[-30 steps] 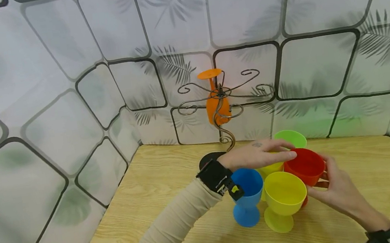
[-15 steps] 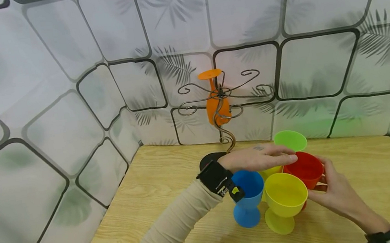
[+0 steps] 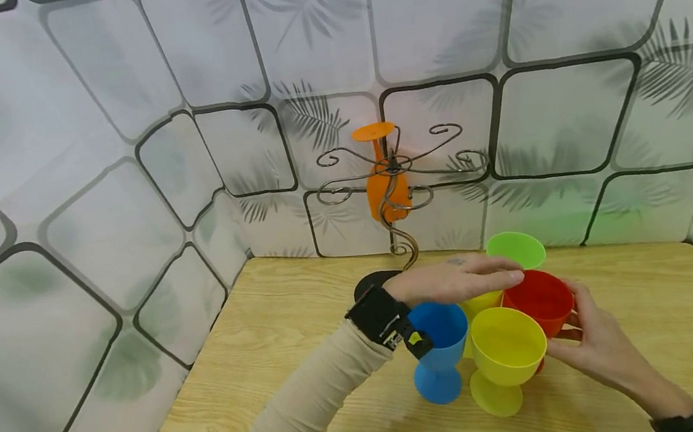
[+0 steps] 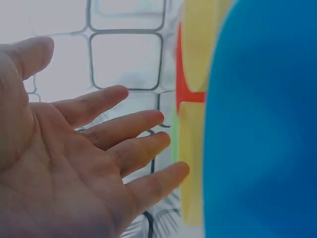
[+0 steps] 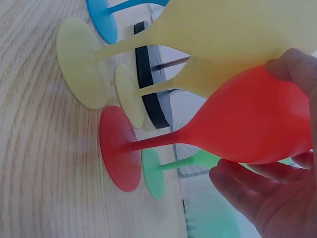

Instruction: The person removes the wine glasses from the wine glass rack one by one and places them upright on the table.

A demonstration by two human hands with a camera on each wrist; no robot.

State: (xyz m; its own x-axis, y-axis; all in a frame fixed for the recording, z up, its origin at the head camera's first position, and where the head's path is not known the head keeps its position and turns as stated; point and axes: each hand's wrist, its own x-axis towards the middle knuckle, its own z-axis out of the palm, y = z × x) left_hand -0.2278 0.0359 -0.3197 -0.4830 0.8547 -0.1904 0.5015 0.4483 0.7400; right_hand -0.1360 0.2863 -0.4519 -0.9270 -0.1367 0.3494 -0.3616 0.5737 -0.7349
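Note:
My right hand (image 3: 602, 335) holds the bowl of a red plastic goblet (image 3: 538, 304). In the right wrist view its thumb (image 5: 292, 64) lies on the near side, with the fingers curled behind the bowl; the red foot (image 5: 120, 148) is on the wood. Palm down, my left hand (image 3: 454, 281) stretches over the goblets, its fingertips at the red rim; contact cannot be made out. The left wrist view shows those fingers (image 4: 133, 129) spread and grasping nothing. A yellow goblet (image 3: 508, 344) stands in front, a blue goblet (image 3: 440, 342) to its left, another yellow goblet (image 3: 481, 302) behind, partly hidden.
A green goblet (image 3: 515, 248) stands at the back, close to the patterned curtain (image 3: 558, 122). Left of it rises a curled metal stand (image 3: 415, 236) on a black base (image 3: 371, 283), with an orange goblet (image 3: 387, 196) hanging upside down. All are on a wooden table (image 3: 257, 337).
The red goblet has shifted slightly toward me and left, with my right hand on it. My left hand has sunk a little over the rims. The other goblets look almost unchanged.

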